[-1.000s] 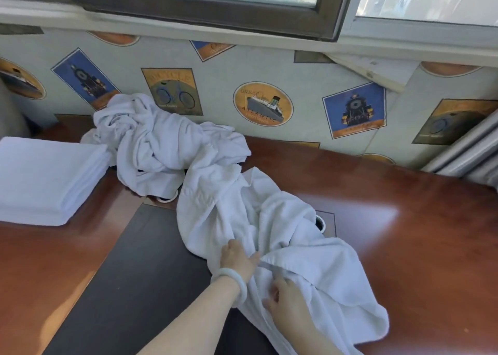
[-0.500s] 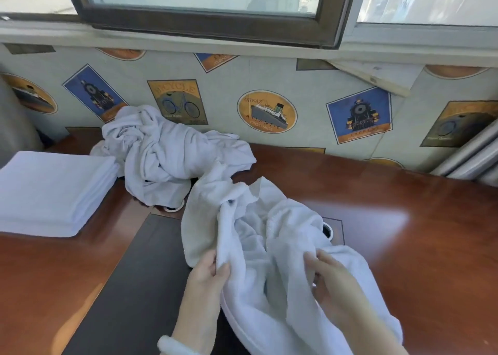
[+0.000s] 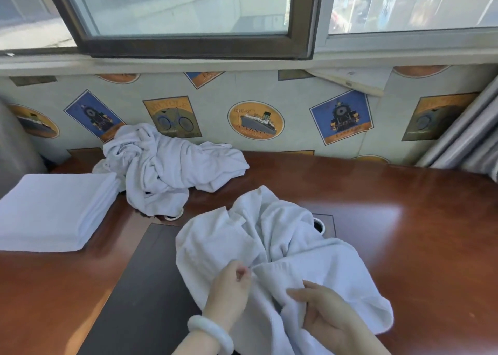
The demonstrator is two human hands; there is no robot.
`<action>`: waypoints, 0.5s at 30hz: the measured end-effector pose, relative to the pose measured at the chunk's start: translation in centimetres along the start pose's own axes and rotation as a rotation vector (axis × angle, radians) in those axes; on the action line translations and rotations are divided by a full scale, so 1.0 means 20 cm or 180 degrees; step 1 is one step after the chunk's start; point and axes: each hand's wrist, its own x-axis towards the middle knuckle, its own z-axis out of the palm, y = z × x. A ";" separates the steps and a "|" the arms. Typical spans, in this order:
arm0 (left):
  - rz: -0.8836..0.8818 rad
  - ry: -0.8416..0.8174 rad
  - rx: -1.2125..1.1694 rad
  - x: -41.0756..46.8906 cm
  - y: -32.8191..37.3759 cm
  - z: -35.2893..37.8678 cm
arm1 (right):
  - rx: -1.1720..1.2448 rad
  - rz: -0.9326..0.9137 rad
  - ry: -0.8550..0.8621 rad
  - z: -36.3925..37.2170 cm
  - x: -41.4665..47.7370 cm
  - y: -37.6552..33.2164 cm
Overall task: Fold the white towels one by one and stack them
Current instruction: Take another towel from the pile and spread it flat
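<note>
1. Since the earlier frame, the towel [image 3: 269, 247] has been pulled free of the pile [image 3: 167, 171]. It trailed up into the pile then; now the two lie apart with bare table [image 3: 417, 233] between them. Both hands have dropped to the towel's near edge.
2. Far left: stack [image 3: 54, 212] of folded towels, edges squared, on the table's left end. Judged to be the drop-off spot, kept aside so the space in front stays workable.
3. Pile sits behind, against the wall, its left side up against the stack. All of it is crumpled, so folds remain to do; count unclear.
4. Mat [image 3: 140, 287], dark, lies in front of the person, with the towel's left part over its corner. Likely the folding surface.
5. Left hand [image 3: 229, 287], bracelet [image 3: 210, 333] at the wrist. Fingers are curled, thumb and fingertips pinched on a hem at the towel's near middle. Probably hunting a corner.
6. Towel is rumpled, not yet folded, lying half on the mat and half on the table. It partly covers a round port [image 3: 319, 224].
7. Right hand [image 3: 323, 314] has its thumb on top and fingers curled round a thick fold, just right of the left hand. Fingertips are partly buried in cloth.
8. Hands are close together. Judgement: they need to run apart along the hem to open the towel flat.
</note>
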 end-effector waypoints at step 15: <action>0.0270 -0.0391 -0.1214 0.05 0.30 -0.06 | 0.0263 -0.1690 0.1369 -0.07 -0.08 -0.21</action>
